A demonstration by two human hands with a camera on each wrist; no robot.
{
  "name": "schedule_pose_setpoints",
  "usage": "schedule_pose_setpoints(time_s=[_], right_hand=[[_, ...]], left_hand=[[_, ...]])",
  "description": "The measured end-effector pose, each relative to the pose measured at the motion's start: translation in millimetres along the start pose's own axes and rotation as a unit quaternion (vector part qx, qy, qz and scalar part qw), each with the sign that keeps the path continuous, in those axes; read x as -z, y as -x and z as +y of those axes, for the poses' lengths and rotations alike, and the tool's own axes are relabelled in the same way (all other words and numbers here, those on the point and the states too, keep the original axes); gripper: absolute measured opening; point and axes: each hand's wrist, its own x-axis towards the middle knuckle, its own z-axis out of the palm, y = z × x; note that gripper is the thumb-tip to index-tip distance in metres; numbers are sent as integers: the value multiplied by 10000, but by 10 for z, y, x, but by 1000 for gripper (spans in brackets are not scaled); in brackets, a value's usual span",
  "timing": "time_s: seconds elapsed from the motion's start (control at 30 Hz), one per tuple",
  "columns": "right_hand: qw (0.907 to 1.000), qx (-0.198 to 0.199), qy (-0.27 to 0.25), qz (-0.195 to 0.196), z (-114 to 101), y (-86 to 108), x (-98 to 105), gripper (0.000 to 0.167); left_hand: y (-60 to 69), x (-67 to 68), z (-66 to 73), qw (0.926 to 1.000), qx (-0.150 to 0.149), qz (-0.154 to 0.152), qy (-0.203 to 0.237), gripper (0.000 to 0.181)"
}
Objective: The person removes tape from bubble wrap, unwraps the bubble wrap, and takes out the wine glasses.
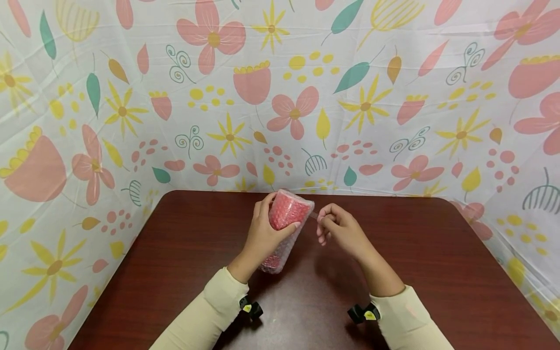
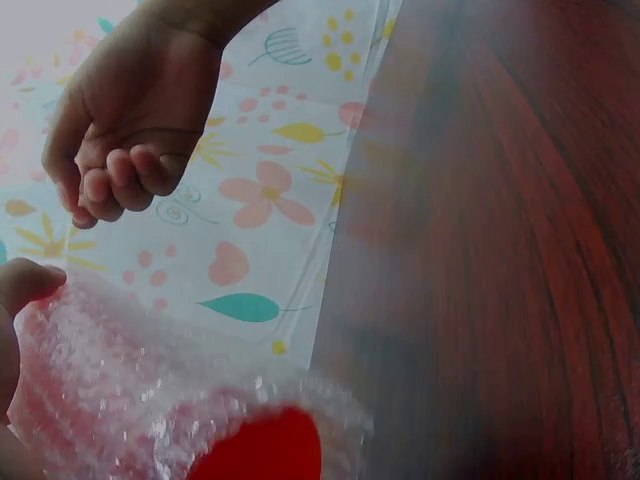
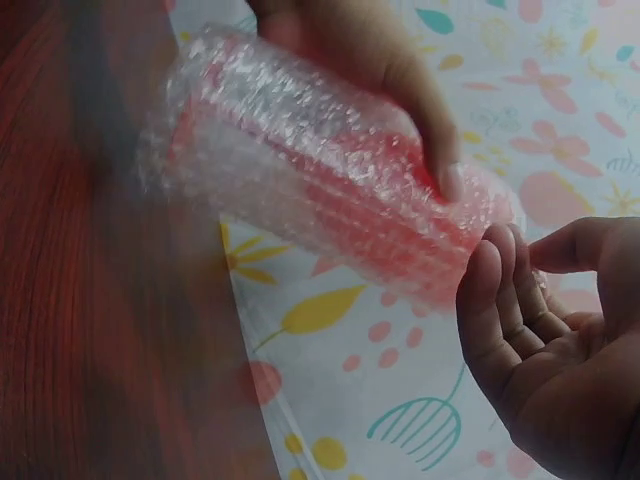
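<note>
Two long cream sleeves, left (image 1: 210,306) and right (image 1: 409,321), reach in from the bottom edge, each with a small black wrist device bearing a yellow label, one on the left wrist (image 1: 251,308) and one on the right (image 1: 364,313). Between the arms, over the far middle of a glossy dark red-brown wooden table (image 1: 175,243), is a red cylindrical object in clear bubble wrap (image 1: 290,211), slanted with its upper end toward the right; whether its lower end touches the table is unclear. The person's left hand (image 1: 264,231) grips it from the left, thumb across the front. Just beside its upper right corner, the right hand (image 1: 343,231) has its fingers curled, thumb and fingertips pinching a thin see-through strip (image 1: 313,215) that runs to the wrap. Behind hangs white cloth printed with pink, yellow and teal flowers and leaves (image 1: 280,121).
</note>
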Motion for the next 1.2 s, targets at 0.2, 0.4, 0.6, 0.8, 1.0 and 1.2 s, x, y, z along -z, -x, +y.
schedule_pose_setpoints(time_s=[0.2, 0.4, 0.6, 0.8, 1.0, 1.2], right_hand=[[9999, -6, 138, 85, -5, 8, -9, 26], [9997, -138, 176, 88, 16, -4, -1, 26], [9998, -107, 170, -2, 17, -5, 6, 23], [9994, -168, 231, 190, 35, -12, 18, 33], [9998, -89, 156, 124, 43, -20, 26, 33], [9998, -52, 180, 25, 25, -16, 24, 30]], left_hand=[[2, 11, 1, 10000, 0, -3, -41, 94], [17, 16, 11, 9999, -112, -33, -71, 94], [18, 10, 16, 9998, -172, -78, -85, 95], [20, 13, 31, 9997, -199, -32, -99, 94], [23, 10, 27, 9990, -399, 116, -159, 95], [28, 14, 34, 9990, -397, 79, -179, 95]])
